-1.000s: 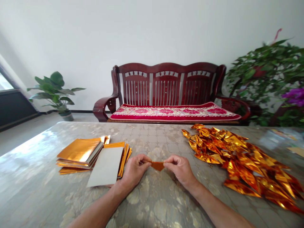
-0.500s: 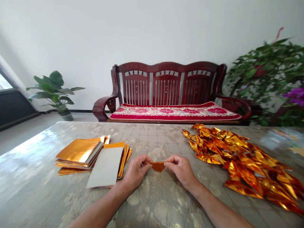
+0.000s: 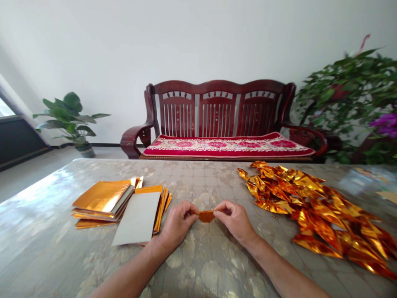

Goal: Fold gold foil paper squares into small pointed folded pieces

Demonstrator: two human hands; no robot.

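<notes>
Table (image 3: 198, 265): glossy, patterned, full width; clock centred on the folded foil piece (image 3: 206, 217).
Potted plant (image 3: 72, 118): broad green leaves, beyond the table, 10 o'clock.
Gold stack (image 3: 101, 196): foil-faced sheets, lying flat, 9 o'clock.
Grey-topped stack (image 3: 136, 219): gold edges showing, 9 o'clock, just beside the previous lot.
Left hand (image 3: 178, 221): 9 o'clock, thumb and finger pinching the near end.
Item in grasp: folded foil piece, orange-gold, held level between both hands; contact with the table, cannot tell.
Bench (image 3: 217, 114): dark red wood, slatted back, 12 o'clock; floral seat mat (image 3: 229, 145) in red and white.
Right hand (image 3: 234, 218): 3 o'clock, thumb and finger pinching the opposite end.
Foil pile (image 3: 316, 211): many pointed, folded gold pieces, heaped, 3 o'clock.
Leafy plant (image 3: 350, 93): dense green foliage, 2 o'clock.
Plastic packaging (image 3: 364, 183): clear, crumpled, between 2 and 3 o'clock, partly blurred.
</notes>
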